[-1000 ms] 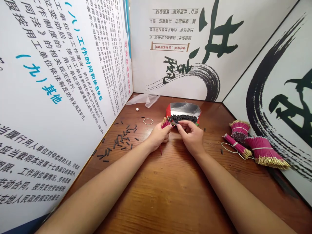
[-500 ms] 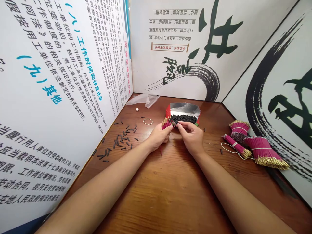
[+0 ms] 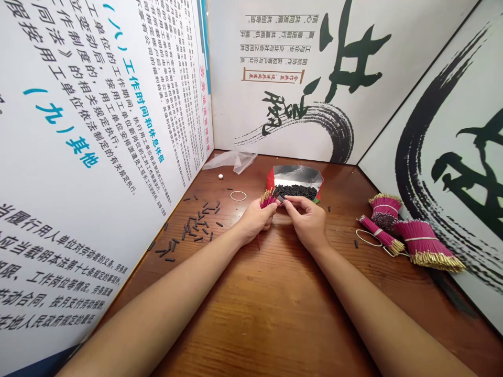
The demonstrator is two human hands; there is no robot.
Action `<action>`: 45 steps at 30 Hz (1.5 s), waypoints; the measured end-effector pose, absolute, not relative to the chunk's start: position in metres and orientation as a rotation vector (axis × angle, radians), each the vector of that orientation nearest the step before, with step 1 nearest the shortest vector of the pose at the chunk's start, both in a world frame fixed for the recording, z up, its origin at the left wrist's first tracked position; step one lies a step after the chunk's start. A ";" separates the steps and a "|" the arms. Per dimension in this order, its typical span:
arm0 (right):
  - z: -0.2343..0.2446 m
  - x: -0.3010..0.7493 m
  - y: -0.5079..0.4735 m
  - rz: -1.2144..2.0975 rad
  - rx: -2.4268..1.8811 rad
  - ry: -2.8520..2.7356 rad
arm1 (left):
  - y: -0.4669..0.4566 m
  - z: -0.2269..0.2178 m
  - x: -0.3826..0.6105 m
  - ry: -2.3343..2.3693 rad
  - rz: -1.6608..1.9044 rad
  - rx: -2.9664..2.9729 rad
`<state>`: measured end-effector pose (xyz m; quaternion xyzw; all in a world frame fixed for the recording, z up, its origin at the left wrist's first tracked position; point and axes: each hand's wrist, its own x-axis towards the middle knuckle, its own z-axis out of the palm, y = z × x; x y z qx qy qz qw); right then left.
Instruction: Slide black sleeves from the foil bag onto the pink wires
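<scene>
My left hand (image 3: pixel 254 220) is closed round a small bunch of pink wires (image 3: pixel 268 199) with gold tips, held upright over the wooden table (image 3: pixel 275 303). My right hand (image 3: pixel 308 220) is pinched at its fingertips against the top of that bunch, on something small and dark that I cannot make out. Just behind both hands lies an open red foil-lined pouch (image 3: pixel 297 180) filled with short black tubes (image 3: pixel 296 190).
Loose black tubes (image 3: pixel 194 228) are scattered at the left by a printed board (image 3: pixel 90 146). Tied pink wire bundles (image 3: pixel 422 242) and rubber bands (image 3: pixel 367 238) lie at the right. A rubber band (image 3: pixel 238 196) and a clear plastic bag (image 3: pixel 233 159) lie further back.
Both hands stay together at the bunch; the right fingertips have shifted slightly toward the wire tips. Nothing else moved.
</scene>
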<state>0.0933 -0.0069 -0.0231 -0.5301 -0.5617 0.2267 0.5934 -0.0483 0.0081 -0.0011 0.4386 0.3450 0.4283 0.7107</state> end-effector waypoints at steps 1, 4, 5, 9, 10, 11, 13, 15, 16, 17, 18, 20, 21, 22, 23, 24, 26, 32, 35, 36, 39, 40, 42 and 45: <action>-0.024 0.094 -0.006 0.529 -1.231 -1.310 | 0.008 -0.001 -0.048 0.765 0.949 0.975; -0.025 0.097 -0.004 0.503 -1.236 -1.343 | 0.009 -0.001 -0.048 0.764 0.951 0.972; -0.024 0.099 -0.004 0.454 -1.252 -1.365 | 0.009 -0.001 -0.048 0.765 0.952 0.969; -0.022 0.108 -0.001 0.078 -1.473 -1.490 | 0.009 0.000 -0.048 0.780 0.950 0.958; -0.022 0.110 0.000 0.005 -1.557 -1.524 | 0.009 0.000 -0.048 0.786 0.947 0.955; -0.022 0.111 0.000 -0.044 -1.634 -1.563 | 0.009 0.000 -0.048 0.792 0.942 0.953; -0.025 0.112 0.001 -0.107 -1.733 -1.642 | 0.009 0.000 -0.048 0.803 0.932 0.956; -0.029 0.111 0.001 -0.168 -1.773 -1.705 | 0.009 0.000 -0.048 0.809 0.926 0.962; -0.030 0.110 0.001 -0.199 -1.788 -1.730 | 0.009 0.000 -0.048 0.810 0.924 0.963; -0.032 0.109 0.000 -0.223 -1.804 -1.759 | 0.009 0.000 -0.048 0.811 0.919 0.961; -0.032 0.108 0.000 -0.238 -1.822 -1.791 | 0.009 0.000 -0.049 0.808 0.912 0.957; -0.033 0.107 -0.001 -0.240 -1.849 -1.854 | 0.010 0.001 -0.050 0.788 0.889 0.951; -0.033 0.107 -0.002 -0.230 -1.857 -1.877 | 0.010 0.001 -0.050 0.772 0.880 0.950; -0.032 0.107 -0.002 -0.217 -1.861 -1.892 | 0.011 0.002 -0.051 0.754 0.876 0.948; -0.032 0.107 -0.002 -0.203 -1.862 -1.900 | 0.011 0.002 -0.051 0.738 0.873 0.944; -0.032 0.108 -0.002 -0.191 -1.862 -1.902 | 0.012 0.002 -0.051 0.729 0.872 0.937; -0.032 0.108 -0.001 -0.172 -1.860 -1.896 | 0.012 0.002 -0.051 0.733 0.871 0.917; -0.033 0.108 0.001 -0.165 -1.826 -1.868 | 0.012 0.004 -0.051 0.738 0.821 0.897; -0.033 0.108 0.001 -0.161 -1.806 -1.848 | 0.012 0.004 -0.052 0.734 0.822 0.891; -0.033 0.108 0.002 -0.156 -1.803 -1.841 | 0.013 0.003 -0.052 0.735 0.823 0.888; -0.032 0.107 0.002 -0.137 -1.789 -1.823 | 0.013 0.003 -0.052 0.736 0.839 0.880; -0.032 0.107 0.002 -0.133 -1.779 -1.819 | 0.012 0.003 -0.052 0.736 0.849 0.881; -0.030 0.106 0.001 -0.129 -1.751 -1.811 | 0.012 0.002 -0.051 0.739 0.872 0.887; -0.028 0.105 0.000 -0.122 -1.724 -1.798 | 0.011 0.002 -0.050 0.745 0.908 0.896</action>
